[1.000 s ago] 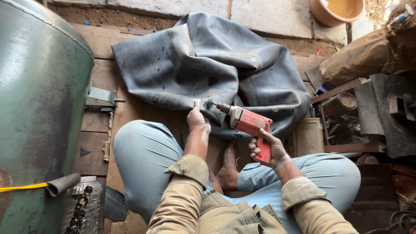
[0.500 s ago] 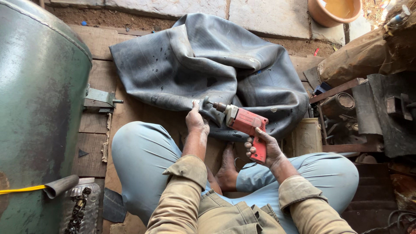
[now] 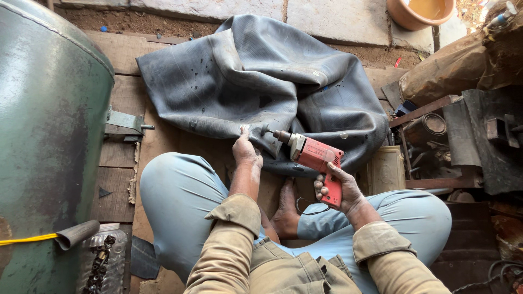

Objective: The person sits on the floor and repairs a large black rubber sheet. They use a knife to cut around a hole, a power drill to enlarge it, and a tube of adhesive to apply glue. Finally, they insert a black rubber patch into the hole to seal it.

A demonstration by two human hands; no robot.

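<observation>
A big grey rubber inner tube [image 3: 261,81] lies crumpled on the wooden floor in front of my crossed legs. My left hand [image 3: 246,152] presses down on its near edge, fingers on the rubber. My right hand [image 3: 336,190] is closed around the grip of a red power drill [image 3: 315,158]. The drill's bit tip [image 3: 265,129] points left and touches the tube just beside my left fingers.
A large green metal tank [image 3: 49,136] fills the left side, with a yellow hose [image 3: 22,238] at its base and a plastic jar [image 3: 101,261] of metal parts. Dark metal scrap [image 3: 463,141] is piled at the right. An orange bowl [image 3: 419,11] sits at the top.
Both hands and the drill stay in nearly the same spot on the tube's edge; the view has only shifted slightly.
</observation>
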